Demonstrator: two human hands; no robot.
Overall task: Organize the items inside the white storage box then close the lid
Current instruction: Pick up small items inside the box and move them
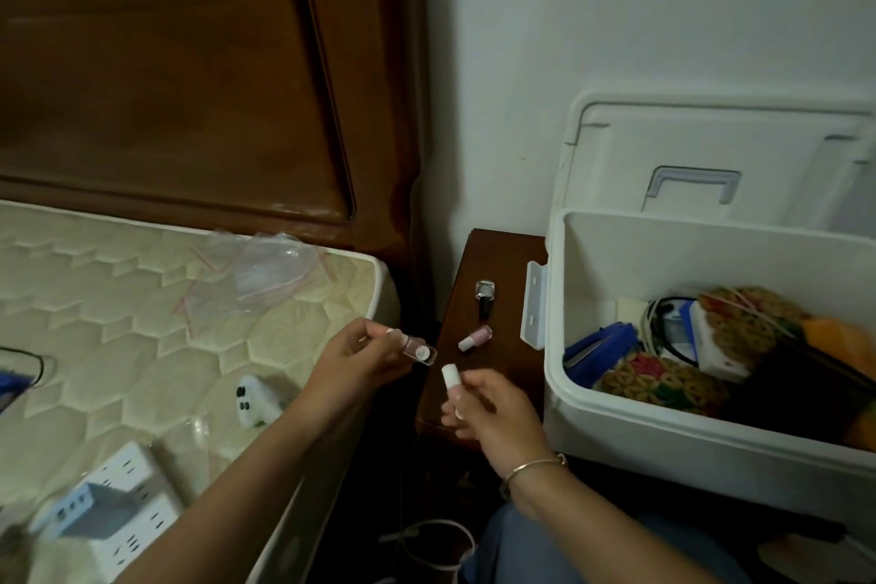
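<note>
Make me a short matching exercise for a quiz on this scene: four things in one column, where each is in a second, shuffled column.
Things:
1. clear bottle
2. pink bottle
3. plastic bags
4. woven mats

Places:
A. inside the white storage box
B. on the mattress
C. lying on the wooden nightstand
D. in the left hand

Pairs: 1-D, 2-C, 3-B, 4-A
</note>
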